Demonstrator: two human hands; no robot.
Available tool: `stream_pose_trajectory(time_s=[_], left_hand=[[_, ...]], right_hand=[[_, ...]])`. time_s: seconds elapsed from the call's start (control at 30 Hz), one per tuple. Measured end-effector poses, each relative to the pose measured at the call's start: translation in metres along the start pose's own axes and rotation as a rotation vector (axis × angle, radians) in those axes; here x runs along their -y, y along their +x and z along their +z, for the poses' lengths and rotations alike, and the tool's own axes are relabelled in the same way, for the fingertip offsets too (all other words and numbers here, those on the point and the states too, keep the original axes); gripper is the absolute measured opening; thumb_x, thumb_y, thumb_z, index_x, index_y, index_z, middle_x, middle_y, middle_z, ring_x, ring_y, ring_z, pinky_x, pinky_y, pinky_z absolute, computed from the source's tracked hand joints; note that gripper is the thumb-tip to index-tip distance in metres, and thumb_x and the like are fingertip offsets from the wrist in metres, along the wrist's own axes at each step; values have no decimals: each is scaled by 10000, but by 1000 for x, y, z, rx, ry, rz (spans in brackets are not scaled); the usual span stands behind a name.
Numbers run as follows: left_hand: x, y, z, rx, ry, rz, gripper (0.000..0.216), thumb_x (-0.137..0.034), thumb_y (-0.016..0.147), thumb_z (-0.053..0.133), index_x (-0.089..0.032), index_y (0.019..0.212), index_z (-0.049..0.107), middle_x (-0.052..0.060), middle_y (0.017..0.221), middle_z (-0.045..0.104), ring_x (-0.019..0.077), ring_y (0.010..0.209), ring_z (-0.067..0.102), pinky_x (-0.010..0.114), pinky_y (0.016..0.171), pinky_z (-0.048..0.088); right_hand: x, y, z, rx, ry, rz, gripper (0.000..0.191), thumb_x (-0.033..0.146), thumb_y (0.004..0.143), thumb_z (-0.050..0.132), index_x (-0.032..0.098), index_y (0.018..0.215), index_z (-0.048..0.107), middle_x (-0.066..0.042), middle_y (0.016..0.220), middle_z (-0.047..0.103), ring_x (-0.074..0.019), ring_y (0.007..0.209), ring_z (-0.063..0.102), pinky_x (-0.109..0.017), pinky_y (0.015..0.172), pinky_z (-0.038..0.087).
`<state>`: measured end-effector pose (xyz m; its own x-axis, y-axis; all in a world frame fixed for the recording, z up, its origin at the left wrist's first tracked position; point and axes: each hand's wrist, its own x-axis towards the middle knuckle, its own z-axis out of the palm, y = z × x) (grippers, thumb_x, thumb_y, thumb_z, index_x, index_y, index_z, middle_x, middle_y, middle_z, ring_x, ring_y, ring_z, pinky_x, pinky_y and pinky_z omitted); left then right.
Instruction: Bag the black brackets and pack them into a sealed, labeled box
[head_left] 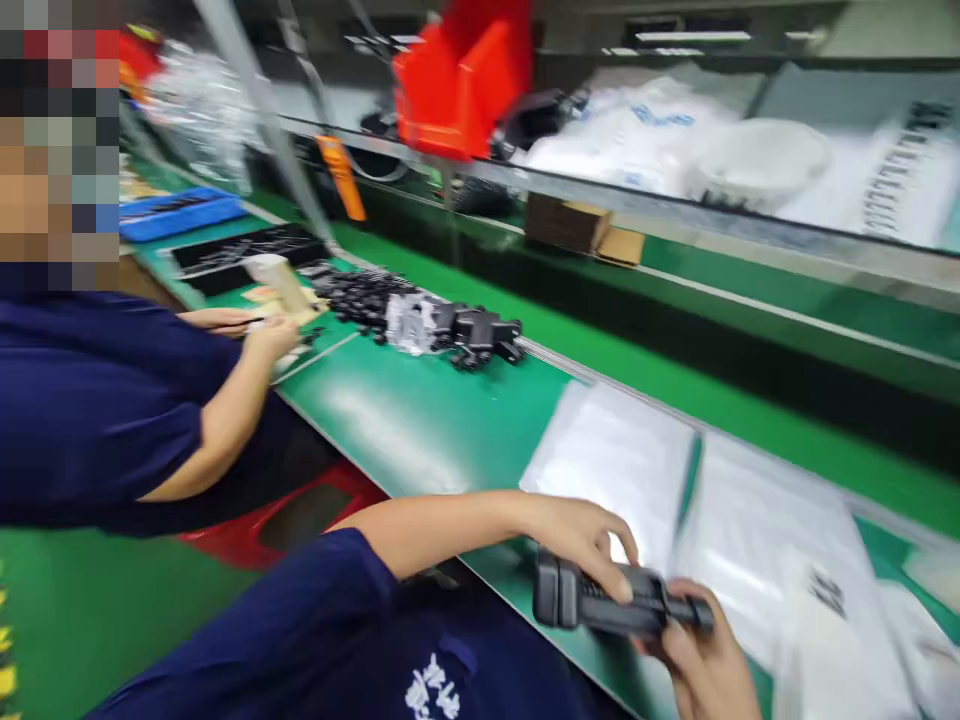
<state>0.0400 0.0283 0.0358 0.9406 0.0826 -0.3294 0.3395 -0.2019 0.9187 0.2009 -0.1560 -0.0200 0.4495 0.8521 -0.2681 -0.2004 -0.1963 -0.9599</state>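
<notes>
A black plastic device (619,605) with a blocky left end and a narrow cylindrical right end is held over the front edge of the bench. My left hand (581,535) grips its body from above, thumb and fingers closed around it. At the narrow end, my right hand (709,650) is closed around it from below and the right. Part of the underside is hidden by my fingers. Just behind the device lie flat white plastic bags (622,455).
Similar black parts (480,335) are piled along the back of the green bench (405,410). To the left a co-worker's hand (270,338) works near a pale roll (279,280). Above runs a shelf with a red bin (465,90) and white bags (630,130).
</notes>
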Motion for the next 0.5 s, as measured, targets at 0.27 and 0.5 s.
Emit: stream_pose_trajectory(time_s=[0.27, 0.5], left_hand=[[18, 13, 26, -345, -394, 177, 783, -744, 721, 567, -154, 1230, 487, 140, 1183, 606, 277, 1053, 575, 372, 878, 458], [27, 0, 30, -552, -5, 114, 571, -597, 773, 568, -180, 1150, 467, 36, 936, 601, 216, 842, 575, 331, 758, 461]], right_hand=[[-12, 6, 21, -359, 672, 283, 595, 520, 427, 909, 200, 783, 556, 93, 551, 601, -71, 362, 554, -154, 384, 506], [-12, -9, -1, -174, 248, 72, 563, 677, 676, 702, 190, 932, 583, 46, 530, 600, -101, 381, 551, -209, 423, 495]])
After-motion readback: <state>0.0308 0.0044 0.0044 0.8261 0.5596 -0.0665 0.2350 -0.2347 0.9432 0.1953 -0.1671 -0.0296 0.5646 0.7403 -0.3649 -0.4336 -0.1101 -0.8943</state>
